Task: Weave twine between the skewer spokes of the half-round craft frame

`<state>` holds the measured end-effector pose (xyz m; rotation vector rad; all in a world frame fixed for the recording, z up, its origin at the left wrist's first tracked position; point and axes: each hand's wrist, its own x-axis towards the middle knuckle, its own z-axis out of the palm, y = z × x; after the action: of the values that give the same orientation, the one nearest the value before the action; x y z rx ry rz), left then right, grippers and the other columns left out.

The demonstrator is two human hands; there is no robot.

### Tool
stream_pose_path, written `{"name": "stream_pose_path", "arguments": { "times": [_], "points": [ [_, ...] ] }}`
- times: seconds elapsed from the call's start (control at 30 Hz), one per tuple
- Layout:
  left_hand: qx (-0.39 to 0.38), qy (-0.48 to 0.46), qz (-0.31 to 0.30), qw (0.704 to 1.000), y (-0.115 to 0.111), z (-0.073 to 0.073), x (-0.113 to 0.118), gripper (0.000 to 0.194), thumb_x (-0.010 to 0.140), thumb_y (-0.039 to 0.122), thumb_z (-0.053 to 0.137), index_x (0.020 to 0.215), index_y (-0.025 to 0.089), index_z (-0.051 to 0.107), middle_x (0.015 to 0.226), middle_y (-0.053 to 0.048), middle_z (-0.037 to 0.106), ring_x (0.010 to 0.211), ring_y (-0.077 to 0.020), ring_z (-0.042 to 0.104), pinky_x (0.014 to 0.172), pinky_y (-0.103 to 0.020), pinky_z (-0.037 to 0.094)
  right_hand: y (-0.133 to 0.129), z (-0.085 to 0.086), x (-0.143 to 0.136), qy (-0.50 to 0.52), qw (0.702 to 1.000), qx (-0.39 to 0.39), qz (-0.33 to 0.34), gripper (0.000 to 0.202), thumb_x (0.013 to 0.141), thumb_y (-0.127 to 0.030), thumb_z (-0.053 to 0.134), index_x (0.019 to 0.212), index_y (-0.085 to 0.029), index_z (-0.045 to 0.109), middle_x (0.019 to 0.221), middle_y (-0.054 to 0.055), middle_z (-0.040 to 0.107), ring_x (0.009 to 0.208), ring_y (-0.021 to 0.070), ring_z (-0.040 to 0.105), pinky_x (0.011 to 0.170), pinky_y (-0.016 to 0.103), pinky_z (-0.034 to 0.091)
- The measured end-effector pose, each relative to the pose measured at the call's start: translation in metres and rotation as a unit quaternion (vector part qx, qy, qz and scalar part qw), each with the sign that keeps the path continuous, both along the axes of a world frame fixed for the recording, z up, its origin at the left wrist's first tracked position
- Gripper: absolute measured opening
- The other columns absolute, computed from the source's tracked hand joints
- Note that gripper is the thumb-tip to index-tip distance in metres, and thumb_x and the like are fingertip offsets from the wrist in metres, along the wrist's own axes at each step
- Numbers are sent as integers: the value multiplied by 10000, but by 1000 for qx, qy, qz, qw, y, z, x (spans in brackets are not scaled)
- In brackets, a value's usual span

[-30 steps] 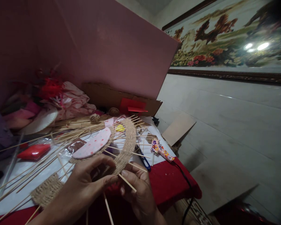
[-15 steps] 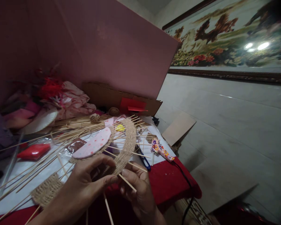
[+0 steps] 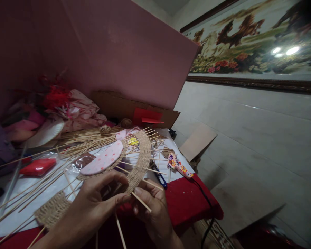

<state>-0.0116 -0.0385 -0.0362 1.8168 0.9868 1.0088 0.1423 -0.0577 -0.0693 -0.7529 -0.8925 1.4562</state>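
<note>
A woven piece of twine on thin wooden sticks curves in front of me, stick ends poking out past its outer edge. Its inner part carries a pink padded half-round with red dots. My left hand grips the lower end of the woven band between thumb and fingers. At the same end my right hand is closed, its thumb and fingertips pressed around the band's edge beside a protruding stick. Some of the right fingers are hidden behind the weave. A small woven twine square sits left of my left wrist.
A flower-patterned glue gun and a blue-handled cutter lie to the right on the table. Loose sticks and a red packet are at the left. Twine balls and cardboard stand behind; a cable hangs over the red cloth edge.
</note>
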Motion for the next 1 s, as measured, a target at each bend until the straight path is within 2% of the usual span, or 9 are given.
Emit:
{"name": "stream_pose_path", "arguments": {
  "times": [0.2, 0.47, 1.0],
  "points": [
    [2, -9, 7, 1000, 0, -2, 0, 200, 741, 310, 632, 911, 212, 668, 679, -17, 622, 607, -143, 548, 529, -227, 452, 0, 0, -1, -16, 1000, 9, -16, 231, 705, -334, 689, 761, -114, 645, 532, -39, 467, 411, 25, 330, 391, 164, 254],
    [5, -13, 13, 1000, 0, -1, 0, 199, 733, 322, 641, 897, 213, 670, 683, -19, 624, 626, -152, 562, 541, -229, 464, -1, 4, -2, -27, 999, 13, -34, 240, 695, -341, 699, 730, -111, 644, 561, -25, 489, 439, 33, 348, 413, 173, 276],
    [4, -2, 6, 1000, 0, -2, 0, 170, 749, 293, 629, 898, 217, 657, 703, -13, 612, 631, -144, 544, 542, -229, 447, 0, -1, -2, -6, 1000, -5, -24, 242, 690, -340, 705, 763, -118, 642, 565, -24, 507, 406, 19, 346, 380, 154, 251]
  ]
}}
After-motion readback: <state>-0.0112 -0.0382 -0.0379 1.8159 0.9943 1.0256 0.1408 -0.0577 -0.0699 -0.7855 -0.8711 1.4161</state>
